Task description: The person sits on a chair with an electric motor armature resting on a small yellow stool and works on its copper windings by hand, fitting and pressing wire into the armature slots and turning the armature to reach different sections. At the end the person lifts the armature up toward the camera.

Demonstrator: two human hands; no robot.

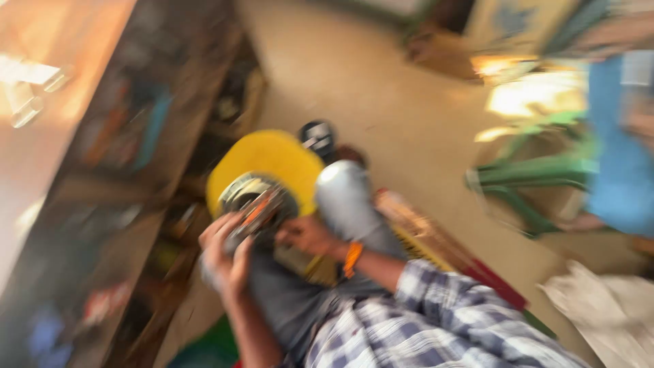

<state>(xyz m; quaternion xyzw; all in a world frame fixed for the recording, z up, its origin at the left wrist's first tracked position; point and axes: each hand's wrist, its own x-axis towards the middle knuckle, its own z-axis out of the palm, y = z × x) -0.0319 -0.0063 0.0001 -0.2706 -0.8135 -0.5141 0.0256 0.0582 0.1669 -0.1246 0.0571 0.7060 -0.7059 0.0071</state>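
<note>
The picture is motion-blurred. My left hand (221,255) grips the lower edge of a round metal part (255,201) with orange-copper windings inside. My right hand (306,235), with an orange band at the wrist and a plaid sleeve behind it, touches the same part from the right; I cannot tell how firmly it grips. The part sits against a yellow round object (272,160) just past my grey-trousered knee (344,187).
A cluttered wooden shelf unit (136,170) runs along the left. A green plastic chair (531,177) and a person in blue (620,157) are at the right. A white sack (606,307) lies at lower right, and a red-edged board (436,245) lies on the floor.
</note>
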